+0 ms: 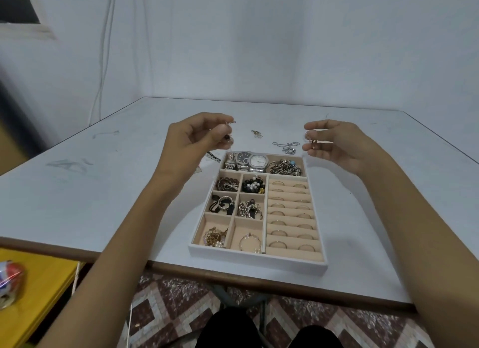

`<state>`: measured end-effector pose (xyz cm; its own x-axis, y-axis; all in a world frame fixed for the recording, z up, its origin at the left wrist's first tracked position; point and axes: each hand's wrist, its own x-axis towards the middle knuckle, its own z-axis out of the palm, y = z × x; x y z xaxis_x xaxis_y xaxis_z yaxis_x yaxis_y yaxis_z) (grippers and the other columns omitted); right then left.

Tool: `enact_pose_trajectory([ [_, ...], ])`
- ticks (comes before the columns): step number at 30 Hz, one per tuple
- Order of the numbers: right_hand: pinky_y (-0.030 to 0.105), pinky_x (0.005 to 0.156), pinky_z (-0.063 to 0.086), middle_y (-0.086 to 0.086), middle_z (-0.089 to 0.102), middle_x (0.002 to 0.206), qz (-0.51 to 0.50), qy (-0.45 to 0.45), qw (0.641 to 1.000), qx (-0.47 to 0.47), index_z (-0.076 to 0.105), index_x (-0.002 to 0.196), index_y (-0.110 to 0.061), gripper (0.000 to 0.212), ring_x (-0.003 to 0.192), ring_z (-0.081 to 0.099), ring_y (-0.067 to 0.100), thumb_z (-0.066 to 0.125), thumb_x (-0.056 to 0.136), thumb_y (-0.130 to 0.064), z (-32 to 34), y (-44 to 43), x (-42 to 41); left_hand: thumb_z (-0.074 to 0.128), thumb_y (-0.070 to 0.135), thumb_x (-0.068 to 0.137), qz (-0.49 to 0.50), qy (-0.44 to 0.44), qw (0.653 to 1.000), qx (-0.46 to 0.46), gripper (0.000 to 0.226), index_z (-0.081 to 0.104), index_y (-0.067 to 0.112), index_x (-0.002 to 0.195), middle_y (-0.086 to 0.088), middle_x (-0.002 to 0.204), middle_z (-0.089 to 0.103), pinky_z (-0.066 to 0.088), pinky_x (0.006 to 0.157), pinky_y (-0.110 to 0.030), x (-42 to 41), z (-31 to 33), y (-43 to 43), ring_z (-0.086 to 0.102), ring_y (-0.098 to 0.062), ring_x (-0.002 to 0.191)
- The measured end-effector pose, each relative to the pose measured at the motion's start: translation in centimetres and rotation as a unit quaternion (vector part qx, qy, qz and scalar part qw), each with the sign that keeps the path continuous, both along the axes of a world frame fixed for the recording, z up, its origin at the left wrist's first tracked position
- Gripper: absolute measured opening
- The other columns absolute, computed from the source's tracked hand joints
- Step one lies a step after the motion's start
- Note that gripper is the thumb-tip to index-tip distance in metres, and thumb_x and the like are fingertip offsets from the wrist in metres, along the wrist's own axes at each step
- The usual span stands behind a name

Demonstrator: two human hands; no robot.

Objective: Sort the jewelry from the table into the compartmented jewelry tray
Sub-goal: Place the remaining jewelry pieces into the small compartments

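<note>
Hovering above a white table (103,192), a person's two bare hands are raised at mid-frame just beyond the compartmented jewelry tray (259,259). The left hand (197,135) pinches a small dark-beaded piece (228,138) between curled fingertips; the right hand (334,143) nips a small gold-toned piece (313,146) between thumb and fingers. Lower centre, the tray holds watches (250,161) along its top row, rings (290,213) in slotted rolls at right and mixed pieces in its left cells. Loose on the table above the tray lie a silver chain (285,146) and a small charm (256,133).
</note>
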<state>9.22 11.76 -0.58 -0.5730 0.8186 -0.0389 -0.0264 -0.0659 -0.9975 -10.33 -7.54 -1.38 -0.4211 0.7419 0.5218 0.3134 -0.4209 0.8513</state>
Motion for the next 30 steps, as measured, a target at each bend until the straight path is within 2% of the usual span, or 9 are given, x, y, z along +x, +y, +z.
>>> enact_pose_trajectory([
  [5, 0.022, 0.059, 0.056, 0.005, 0.064, 0.078, 0.146, -0.026, 0.989, 0.007, 0.064, 0.097, -0.007, 0.015, 0.065, 0.068, 0.018, 0.055, 0.090, 0.003, 0.8, -2.0, -0.5, 0.065, 0.012, 0.083, -0.027, 0.005, 0.999, -0.023, 0.016, 0.070, 0.012, 0.098, 0.001, 0.082, 0.071, 0.056, 0.079, -0.029, 1.8, -0.9, -1.5, 0.069, -0.017, 0.075],
  [8, 0.021, 0.059, 0.055, 0.003, 0.066, 0.075, 0.203, -0.016, 0.979, 0.023, 0.065, 0.096, -0.007, 0.014, 0.066, 0.067, 0.017, 0.056, 0.088, 0.001, 1.4, -3.2, -0.7, 0.065, 0.008, 0.083, -0.035, 0.011, 0.999, -0.039, 0.015, 0.070, 0.010, 0.098, -0.004, 0.082, 0.073, 0.055, 0.073, -0.023, 2.4, -1.4, -2.1, 0.071, -0.018, 0.071],
  [10, 0.020, 0.059, 0.055, 0.003, 0.066, 0.074, 0.235, -0.002, 0.971, 0.031, 0.066, 0.097, -0.005, 0.016, 0.065, 0.067, 0.016, 0.057, 0.084, -0.002, 1.7, -4.1, -0.7, 0.066, 0.009, 0.082, -0.038, 0.017, 0.998, -0.037, 0.015, 0.070, 0.009, 0.097, -0.006, 0.084, 0.074, 0.056, 0.074, -0.024, 2.7, -1.6, -2.5, 0.071, -0.019, 0.073],
  [15, 0.020, 0.059, 0.056, 0.006, 0.067, 0.077, 0.301, 0.002, 0.952, 0.055, 0.071, 0.092, -0.003, 0.020, 0.066, 0.069, 0.018, 0.058, 0.078, -0.006, 2.3, -6.0, -1.0, 0.066, 0.005, 0.082, -0.010, 0.008, 1.000, -0.012, 0.015, 0.070, 0.009, 0.096, 0.001, 0.082, 0.074, 0.054, 0.073, -0.021, 2.7, -2.1, -3.6, 0.070, -0.014, 0.073],
  [22, 0.019, 0.064, 0.058, 0.007, 0.069, 0.082, 0.363, -0.018, 0.928, 0.081, 0.076, 0.090, -0.008, 0.020, 0.074, 0.072, 0.020, 0.059, 0.079, -0.007, 2.5, -7.4, -1.4, 0.069, 0.009, 0.082, 0.062, 0.005, 0.998, -0.011, 0.014, 0.071, 0.012, 0.096, 0.002, 0.082, 0.074, 0.055, 0.074, -0.022, 2.1, -2.6, -4.7, 0.071, -0.014, 0.072],
  [30, 0.019, 0.063, 0.057, 0.008, 0.068, 0.082, 0.352, -0.014, 0.931, 0.097, 0.076, 0.089, -0.009, 0.019, 0.073, 0.072, 0.021, 0.060, 0.078, -0.007, 2.8, -7.8, -1.3, 0.071, 0.012, 0.081, 0.084, 0.024, 0.996, -0.034, 0.017, 0.073, 0.013, 0.098, -0.002, 0.083, 0.075, 0.055, 0.074, -0.023, 1.9, -3.1, -4.9, 0.071, -0.015, 0.071],
])
